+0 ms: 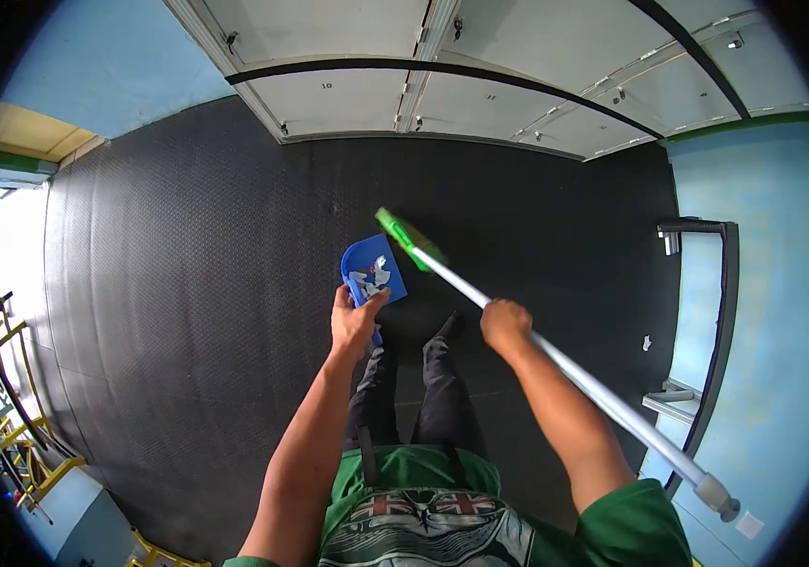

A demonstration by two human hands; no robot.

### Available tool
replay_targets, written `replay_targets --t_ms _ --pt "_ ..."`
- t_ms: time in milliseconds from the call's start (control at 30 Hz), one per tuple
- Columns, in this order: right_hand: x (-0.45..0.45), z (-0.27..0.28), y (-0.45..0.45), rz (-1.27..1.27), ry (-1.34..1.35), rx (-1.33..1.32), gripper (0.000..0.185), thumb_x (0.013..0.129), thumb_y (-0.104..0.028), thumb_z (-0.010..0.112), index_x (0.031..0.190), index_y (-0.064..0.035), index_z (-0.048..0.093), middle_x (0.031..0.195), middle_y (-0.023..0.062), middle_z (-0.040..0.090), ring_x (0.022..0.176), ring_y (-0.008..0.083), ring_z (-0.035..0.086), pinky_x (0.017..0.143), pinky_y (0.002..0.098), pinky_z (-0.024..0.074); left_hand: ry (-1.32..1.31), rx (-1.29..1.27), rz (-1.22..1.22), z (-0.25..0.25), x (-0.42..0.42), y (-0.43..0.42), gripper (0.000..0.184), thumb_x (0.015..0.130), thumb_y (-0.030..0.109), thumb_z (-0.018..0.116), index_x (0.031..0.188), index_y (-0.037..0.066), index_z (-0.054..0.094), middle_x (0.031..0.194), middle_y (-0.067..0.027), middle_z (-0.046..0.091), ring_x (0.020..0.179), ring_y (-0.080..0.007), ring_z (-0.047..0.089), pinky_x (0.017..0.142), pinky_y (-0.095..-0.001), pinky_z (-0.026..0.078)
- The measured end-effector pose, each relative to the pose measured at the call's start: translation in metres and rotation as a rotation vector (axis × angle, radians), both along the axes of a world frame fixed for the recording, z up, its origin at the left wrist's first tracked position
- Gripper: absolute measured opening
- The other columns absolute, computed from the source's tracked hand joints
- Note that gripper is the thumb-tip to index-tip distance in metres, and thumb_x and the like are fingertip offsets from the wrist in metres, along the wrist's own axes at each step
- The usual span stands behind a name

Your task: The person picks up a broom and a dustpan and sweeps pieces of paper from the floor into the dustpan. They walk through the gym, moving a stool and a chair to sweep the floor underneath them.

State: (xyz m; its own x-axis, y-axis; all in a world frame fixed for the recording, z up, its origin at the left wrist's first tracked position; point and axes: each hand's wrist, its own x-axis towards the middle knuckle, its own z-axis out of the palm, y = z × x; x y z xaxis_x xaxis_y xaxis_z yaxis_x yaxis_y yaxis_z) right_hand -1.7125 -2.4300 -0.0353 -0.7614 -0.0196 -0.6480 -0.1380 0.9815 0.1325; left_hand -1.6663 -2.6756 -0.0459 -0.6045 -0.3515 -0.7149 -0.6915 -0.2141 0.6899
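Black textured floor (196,255) spreads beneath you, with grey numbered lockers (329,113) along its far side. A long-handled broom (612,406) slants across your view, pole running toward your lower right, its green head (397,230) just beside the far right edge of a blue dustpan (362,253). That dustpan sits ahead of your feet; you cannot tell whether it touches the floor. Your right grip (506,324) is wrapped firmly round the pole; your left grip (355,321) is closed on the dustpan at its near end, thumb over the edge. Pale scraps (382,277) lie inside the pan, and a small white scrap (647,343) lies on the floor, well off to your right.
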Motion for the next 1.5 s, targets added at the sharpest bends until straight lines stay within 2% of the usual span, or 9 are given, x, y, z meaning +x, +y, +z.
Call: replay_targets --t_ms 100,367,500,567,700,900,1067,1267,1500 --pt "0.024 0.007 -0.004 -0.073 -0.051 -0.059 0.022 0.081 -0.012 0.049 0.087 -0.0059 0.070 0.091 0.0172 0.068 0.088 0.0324 0.066 0.075 0.0417 0.0536 0.078 -0.016 -0.016 -0.021 0.005 -0.001 0.051 0.072 0.028 0.076 0.109 0.006 0.048 0.084 -0.0043 0.056 0.073 -0.0128 0.052 0.058 -0.0303 0.048" --pt "0.015 0.095 0.035 -0.180 -0.127 -0.010 0.023 0.078 -0.014 0.054 0.096 -0.0063 0.066 0.096 0.0203 0.066 0.094 0.0355 0.064 0.083 0.0452 0.0505 0.020 0.006 0.011 0.005 0.013 -0.029 0.042 0.073 0.025 0.074 0.102 0.008 0.049 0.083 -0.0040 0.055 0.069 -0.0132 0.053 0.051 -0.0284 0.049" --pt "-0.009 0.080 0.038 -0.098 0.051 0.006 0.022 0.082 -0.013 0.050 0.092 -0.0025 0.066 0.093 0.0195 0.067 0.090 0.0334 0.065 0.078 0.0423 0.0524 -0.009 0.032 0.050 0.019 0.023 -0.056 0.039 0.074 0.025 0.073 0.101 0.009 0.048 0.083 -0.0039 0.053 0.067 -0.0129 0.053 0.051 -0.0290 0.049" --pt "-0.014 0.036 0.027 -0.084 0.171 0.040 0.025 0.086 -0.012 0.045 0.091 -0.0016 0.067 0.093 0.0181 0.067 0.089 0.0311 0.066 0.074 0.0400 0.0536 -0.027 0.006 0.031 0.018 0.024 -0.062 0.040 0.075 0.025 0.073 0.101 0.009 0.048 0.083 -0.0041 0.053 0.068 -0.0128 0.053 0.051 -0.0289 0.049" --pt "-0.010 -0.003 -0.017 -0.093 0.025 -0.020 0.027 0.085 -0.014 0.046 0.095 -0.0021 0.068 0.097 0.0184 0.067 0.093 0.0317 0.065 0.076 0.0411 0.0533 -0.030 -0.041 0.010 0.010 0.027 -0.068 0.041 0.075 0.027 0.073 0.103 0.008 0.049 0.083 -0.0045 0.054 0.070 -0.0128 0.053 0.051 -0.0294 0.049" --pt "0.050 0.014 -0.057 -0.133 -0.161 -0.237 0.025 0.079 -0.013 0.051 0.094 -0.0042 0.069 0.096 0.0224 0.065 0.092 0.0360 0.064 0.080 0.0457 0.0514 -0.020 -0.057 -0.024 0.003 0.026 -0.079 0.043 0.073 0.027 0.074 0.103 0.007 0.049 0.083 -0.0045 0.055 0.066 -0.0128 0.052 0.052 -0.0286 0.048" --pt "0.044 0.077 -0.020 -0.229 -0.106 -0.131 0.023 0.079 -0.013 0.051 0.091 -0.0030 0.067 0.094 0.0224 0.066 0.091 0.0374 0.064 0.080 0.0451 0.0514 -0.049 -0.027 -0.029 0.009 0.029 -0.088 0.048 0.071 0.024 0.075 0.108 0.006 0.050 0.082 -0.0053 0.055 0.069 -0.0129 0.052 0.053 -0.0291 0.049" --pt "0.030 0.021 -0.017 -0.113 0.317 -0.065 0.021 0.083 -0.011 0.047 0.088 -0.0004 0.065 0.089 0.0179 0.067 0.082 0.0308 0.067 0.070 0.0402 0.0547 -0.034 0.021 -0.015 0.005 0.029 -0.088 0.044 0.073 0.022 0.074 0.107 0.007 0.050 0.080 -0.0044 0.055 0.068 -0.0126 0.053 0.053 -0.0293 0.048" --pt "0.072 0.004 -0.040 -0.137 -0.006 -0.318 0.019 0.077 -0.010 0.053 0.086 -0.0023 0.067 0.084 0.0186 0.067 0.080 0.0327 0.067 0.071 0.0417 0.0538 -0.010 0.057 0.019 -0.003 0.033 -0.081 0.046 0.074 0.020 0.071 0.112 0.008 0.048 0.081 -0.0047 0.055 0.065 -0.0124 0.054 0.050 -0.0287 0.049"
